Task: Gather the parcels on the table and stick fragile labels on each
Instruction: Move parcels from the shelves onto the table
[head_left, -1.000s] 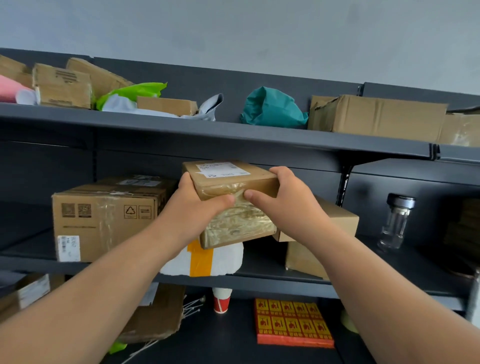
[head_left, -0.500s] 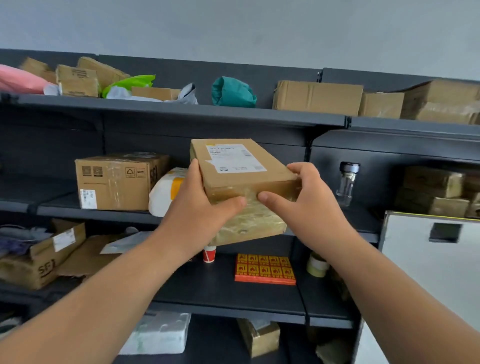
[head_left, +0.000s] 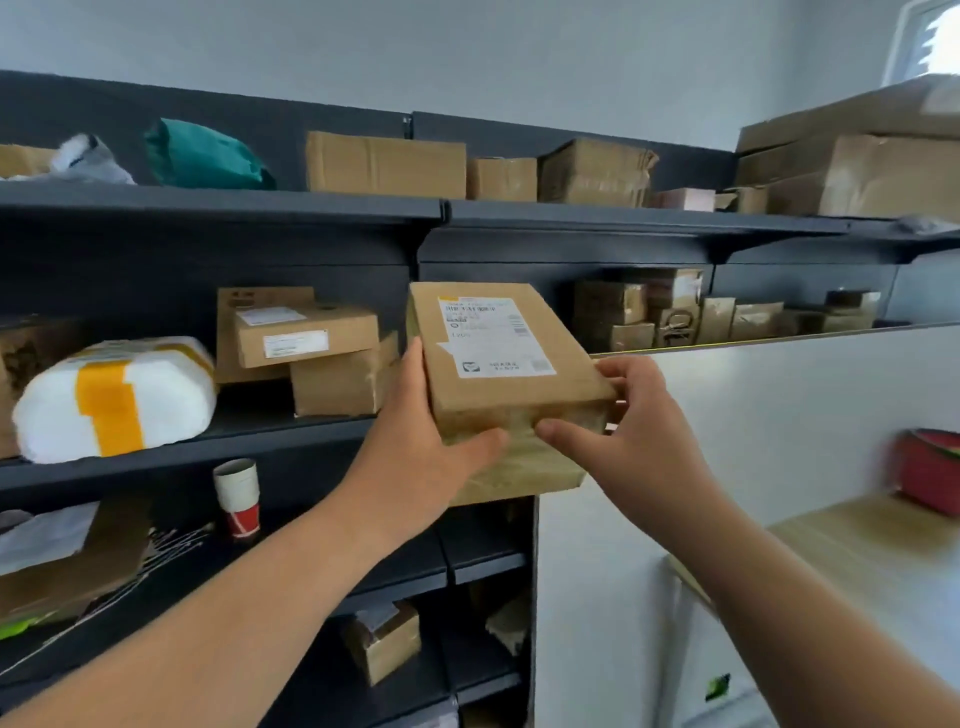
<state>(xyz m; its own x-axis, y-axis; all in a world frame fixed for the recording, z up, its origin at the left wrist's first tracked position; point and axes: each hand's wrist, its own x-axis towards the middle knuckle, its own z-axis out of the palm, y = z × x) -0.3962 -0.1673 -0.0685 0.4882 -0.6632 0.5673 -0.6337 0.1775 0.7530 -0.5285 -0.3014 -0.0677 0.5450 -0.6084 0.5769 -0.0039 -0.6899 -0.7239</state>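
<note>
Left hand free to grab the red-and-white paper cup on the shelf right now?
Probably not: the left hand grips the cardboard parcel with the right hand. The paper cup itself stands unblocked.

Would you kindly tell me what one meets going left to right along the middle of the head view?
White parcel with yellow tape, stacked cardboard boxes, held brown parcel, red object.

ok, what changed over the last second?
The brown parcel came away from the middle shelf and travelled right, past the white padded parcel, toward the wooden table now in view. Nothing taken or released: left hand and right hand still grip its near end, label up.
</note>
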